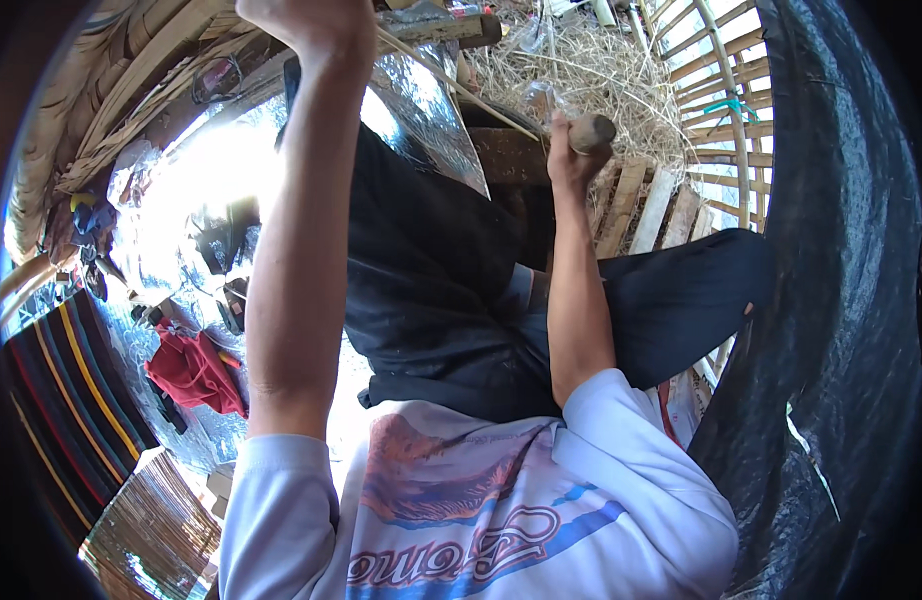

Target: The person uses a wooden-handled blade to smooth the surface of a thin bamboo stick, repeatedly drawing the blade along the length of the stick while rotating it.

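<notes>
My left hand (316, 22) is raised at the top edge, its fingers cut off by the frame. From behind its wrist a thin bamboo strip (461, 92) slants down and right, ending near my right hand. My right hand (571, 165) is closed around a wooden handle (593, 132) whose blunt round end faces up at me. The thumb lies along the handle; the working part of this tool is blurred and cannot be made out. Both hands are apart from each other, out beyond my knees.
Straw or shavings (611, 85) lie beyond my right hand, beside wooden slats (646, 205). A bamboo lattice (726, 100) and black sheeting (841, 300) stand at right. At left, a red cloth (194, 368) lies on shiny foil-like sheeting near a striped mat (76, 400).
</notes>
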The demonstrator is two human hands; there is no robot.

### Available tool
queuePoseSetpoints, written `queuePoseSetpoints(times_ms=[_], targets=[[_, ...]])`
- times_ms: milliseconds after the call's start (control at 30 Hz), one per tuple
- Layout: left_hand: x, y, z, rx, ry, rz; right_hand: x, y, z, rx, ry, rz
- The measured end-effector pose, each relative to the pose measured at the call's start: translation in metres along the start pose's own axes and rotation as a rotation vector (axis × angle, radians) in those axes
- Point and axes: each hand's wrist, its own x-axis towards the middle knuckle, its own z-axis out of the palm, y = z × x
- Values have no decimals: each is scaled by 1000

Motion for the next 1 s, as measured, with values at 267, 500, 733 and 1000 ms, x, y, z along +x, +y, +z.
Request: queuePoseSetpoints(times_ms=[267, 500, 733, 1000], targets=[[8, 5, -5, -4, 31, 27, 23, -48, -9, 408, 56, 341], [1, 6, -5, 19, -20, 0, 5, 23, -10, 166, 23, 296], [16, -4, -79, -17, 181, -193, 15, -2, -31, 278, 252, 598], [-43, 32, -165, -130, 266, -259, 16, -6, -47, 356, 411, 752]])
